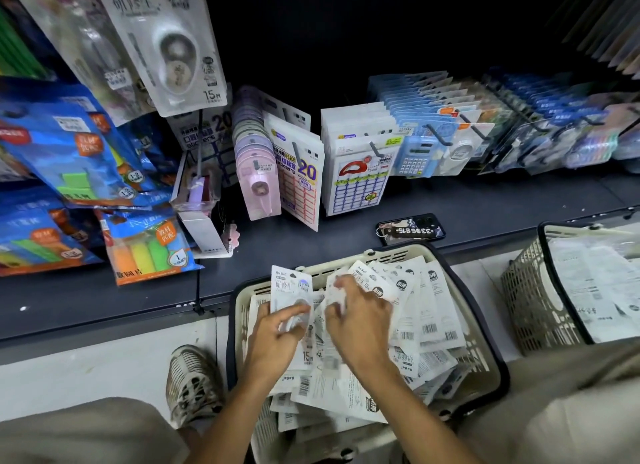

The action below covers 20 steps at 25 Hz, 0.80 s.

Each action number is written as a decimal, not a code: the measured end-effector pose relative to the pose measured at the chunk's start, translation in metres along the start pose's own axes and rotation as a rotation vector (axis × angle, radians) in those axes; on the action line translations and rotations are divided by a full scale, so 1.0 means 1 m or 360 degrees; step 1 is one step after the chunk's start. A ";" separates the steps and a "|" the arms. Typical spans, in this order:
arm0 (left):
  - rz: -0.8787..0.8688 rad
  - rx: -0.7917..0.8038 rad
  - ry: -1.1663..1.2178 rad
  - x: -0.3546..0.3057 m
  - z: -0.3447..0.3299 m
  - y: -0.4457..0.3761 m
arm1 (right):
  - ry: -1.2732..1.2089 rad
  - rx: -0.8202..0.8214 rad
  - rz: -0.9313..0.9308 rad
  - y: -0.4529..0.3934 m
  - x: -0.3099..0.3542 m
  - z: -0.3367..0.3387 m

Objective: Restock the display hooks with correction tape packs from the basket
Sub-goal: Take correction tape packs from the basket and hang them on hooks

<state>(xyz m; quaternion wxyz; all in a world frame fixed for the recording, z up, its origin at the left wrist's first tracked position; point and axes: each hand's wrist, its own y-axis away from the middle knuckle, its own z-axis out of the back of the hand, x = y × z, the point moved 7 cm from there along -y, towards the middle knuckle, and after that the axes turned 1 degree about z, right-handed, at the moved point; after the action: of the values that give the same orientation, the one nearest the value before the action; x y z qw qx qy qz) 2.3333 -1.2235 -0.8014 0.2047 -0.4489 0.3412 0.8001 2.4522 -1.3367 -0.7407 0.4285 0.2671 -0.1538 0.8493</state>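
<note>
A dark shelf [485, 200] runs across the scene, with a black, unlit back panel [346, 31] rising behind it. Below the shelf's front edge lies a pale, smooth floor [86, 370]. Metal display hooks [436, 134] jut from the back panel, crowded with hanging stationery packs: sticker sheets [356, 179], blue calculators [415, 155] and blue packs of coloured sticky notes [149, 249] on the left. A phone [412, 229] lies flat on the shelf. Light falls from above and in front, leaving the upper recess in shadow.
</note>
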 end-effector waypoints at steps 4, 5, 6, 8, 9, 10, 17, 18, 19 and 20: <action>0.0152 0.0100 0.0138 0.010 -0.005 0.001 | -0.1227 0.0788 -0.0553 0.021 0.007 -0.043; 0.0157 0.0084 0.0119 0.011 -0.004 0.001 | -0.1420 0.0768 -0.0697 0.022 -0.001 -0.046; 0.0143 0.0071 0.0090 0.011 -0.004 0.001 | -0.1529 0.0630 -0.0853 0.020 -0.015 -0.045; 0.0122 0.0067 0.0081 0.011 -0.005 0.000 | -0.1359 0.0153 -0.1145 0.015 -0.057 -0.034; 0.0122 0.0083 0.0093 0.012 -0.007 0.000 | -0.1176 -0.0041 -0.1288 0.017 -0.076 -0.028; 0.0113 0.0101 0.0105 0.013 -0.008 0.000 | -0.1088 -0.0118 -0.1408 0.020 -0.091 -0.027; -0.0011 0.0100 -0.0138 0.010 -0.009 0.005 | -0.0418 0.0126 -0.1053 0.015 -0.082 -0.024; -0.0006 0.0074 -0.0116 0.009 -0.008 0.005 | -0.0229 0.0003 -0.0869 0.009 -0.073 -0.011; -0.0004 0.0058 -0.0093 0.008 -0.007 0.004 | -0.0180 -0.0039 -0.0737 0.004 -0.062 -0.001; 0.0000 0.0062 -0.0087 0.008 -0.008 0.003 | -0.0254 0.0029 -0.0672 -0.001 -0.055 0.002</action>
<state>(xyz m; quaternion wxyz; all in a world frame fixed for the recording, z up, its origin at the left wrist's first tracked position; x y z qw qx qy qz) 2.3321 -1.2313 -0.8099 0.2226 -0.4227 0.3510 0.8053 2.4801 -1.3725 -0.7711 0.5810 0.3635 -0.1202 0.7183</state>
